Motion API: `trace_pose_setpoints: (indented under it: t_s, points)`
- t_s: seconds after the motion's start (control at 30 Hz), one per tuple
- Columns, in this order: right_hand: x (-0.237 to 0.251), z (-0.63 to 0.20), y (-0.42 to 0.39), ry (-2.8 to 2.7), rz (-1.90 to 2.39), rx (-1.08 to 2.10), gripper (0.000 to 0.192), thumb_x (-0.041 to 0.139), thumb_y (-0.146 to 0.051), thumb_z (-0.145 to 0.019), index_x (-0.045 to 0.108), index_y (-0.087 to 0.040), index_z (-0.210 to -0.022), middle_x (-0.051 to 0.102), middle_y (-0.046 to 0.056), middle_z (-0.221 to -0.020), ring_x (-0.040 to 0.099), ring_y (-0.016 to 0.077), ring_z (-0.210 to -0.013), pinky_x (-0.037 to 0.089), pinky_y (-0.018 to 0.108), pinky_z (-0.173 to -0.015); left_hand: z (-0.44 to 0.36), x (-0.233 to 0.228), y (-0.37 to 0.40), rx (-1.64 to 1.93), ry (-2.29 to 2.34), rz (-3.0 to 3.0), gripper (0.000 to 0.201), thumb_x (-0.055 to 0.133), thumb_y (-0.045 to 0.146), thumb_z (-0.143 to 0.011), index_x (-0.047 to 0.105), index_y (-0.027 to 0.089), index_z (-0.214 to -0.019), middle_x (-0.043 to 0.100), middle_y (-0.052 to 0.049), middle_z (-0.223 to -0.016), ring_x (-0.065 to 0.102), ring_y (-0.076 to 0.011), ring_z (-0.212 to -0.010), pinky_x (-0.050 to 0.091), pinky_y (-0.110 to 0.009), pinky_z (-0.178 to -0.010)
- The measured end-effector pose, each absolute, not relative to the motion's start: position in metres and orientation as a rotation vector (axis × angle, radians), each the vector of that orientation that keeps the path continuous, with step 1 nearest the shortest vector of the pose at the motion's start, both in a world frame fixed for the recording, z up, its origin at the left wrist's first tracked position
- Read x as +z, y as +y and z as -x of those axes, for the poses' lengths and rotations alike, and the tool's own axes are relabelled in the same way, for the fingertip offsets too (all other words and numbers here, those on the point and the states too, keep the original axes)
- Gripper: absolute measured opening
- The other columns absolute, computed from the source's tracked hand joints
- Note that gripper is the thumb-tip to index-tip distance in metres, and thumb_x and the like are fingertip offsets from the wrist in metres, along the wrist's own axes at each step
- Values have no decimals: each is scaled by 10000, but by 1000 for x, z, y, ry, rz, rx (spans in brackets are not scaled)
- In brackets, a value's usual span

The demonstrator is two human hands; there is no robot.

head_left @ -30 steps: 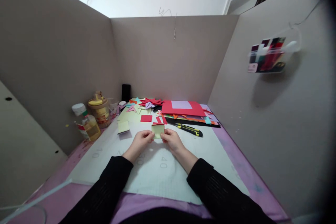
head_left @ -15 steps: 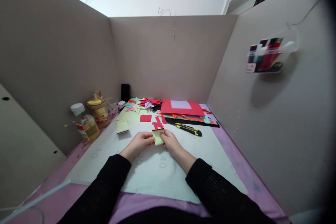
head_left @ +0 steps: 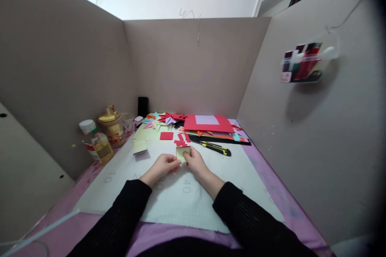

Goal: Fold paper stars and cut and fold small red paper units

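A small pale yellow-green paper square (head_left: 181, 153) with a dark reddish upper edge is held up above the white mat (head_left: 193, 204). My right hand (head_left: 195, 161) pinches it from the right, thumb across its face. At its lower left corner my left hand (head_left: 164, 166) has its fingers closed; a bit of red shows under those fingertips. Just beyond the paper lie small red paper strips (head_left: 180, 143) and a red paper square (head_left: 166, 135). To the left rests a folded pale yellow paper piece (head_left: 140, 147).
A yellow-black utility knife (head_left: 215, 148) lies right of the strips. Behind it are stacked coloured sheets (head_left: 208, 129) and folded paper stars (head_left: 171, 117). At left stand a white-capped bottle (head_left: 101, 144) and a yellow-lidded jar (head_left: 113, 128). Grey partitions (head_left: 193, 68) enclose the table.
The paper square has turned to sit straighter and shifted slightly up. My left hand has slid down to its lower left corner. The view has shifted slightly.
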State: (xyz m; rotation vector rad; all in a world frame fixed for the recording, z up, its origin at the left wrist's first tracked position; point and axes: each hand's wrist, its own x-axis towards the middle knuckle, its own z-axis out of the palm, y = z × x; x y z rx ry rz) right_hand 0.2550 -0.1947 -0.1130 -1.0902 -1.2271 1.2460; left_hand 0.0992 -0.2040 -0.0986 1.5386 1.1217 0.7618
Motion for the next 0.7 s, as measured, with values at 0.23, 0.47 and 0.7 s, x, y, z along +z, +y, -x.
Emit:
trace_pose_setpoints:
  t_s: [0.23, 0.47, 0.7]
  points:
    - [-115, -257, -195, -1186, 1049, 1406, 340, 648, -474, -649, 472, -184, -683, 566, -34, -543, 463, 69, -396, 300, 171, -354, -99, -91, -205, 1004, 1276, -1514, 361, 588, 445, -748, 479, 174, -537, 486, 44, -429, 371, -81, -399, 259, -207, -426]
    - [-114, -258, -195, -1194, 1149, 1354, 327, 647, -456, -647, 457, -191, -619, 524, -58, -473, 408, 53, -341, 241, 160, -319, -100, -95, -204, 958, 1234, -1470, 312, 638, 447, -704, 563, 150, -646, 584, 12, -535, 425, -87, -408, 280, -203, -413]
    - [-112, -260, -194, -1160, 1023, 1322, 300, 660, -438, -645, 568, -160, -709, 557, -32, -506, 464, 83, -414, 347, 199, -422, -95, -97, -203, 964, 1123, -1360, 286, 664, 391, -712, 588, 129, -625, 603, -13, -545, 468, -87, -443, 316, -194, -437]
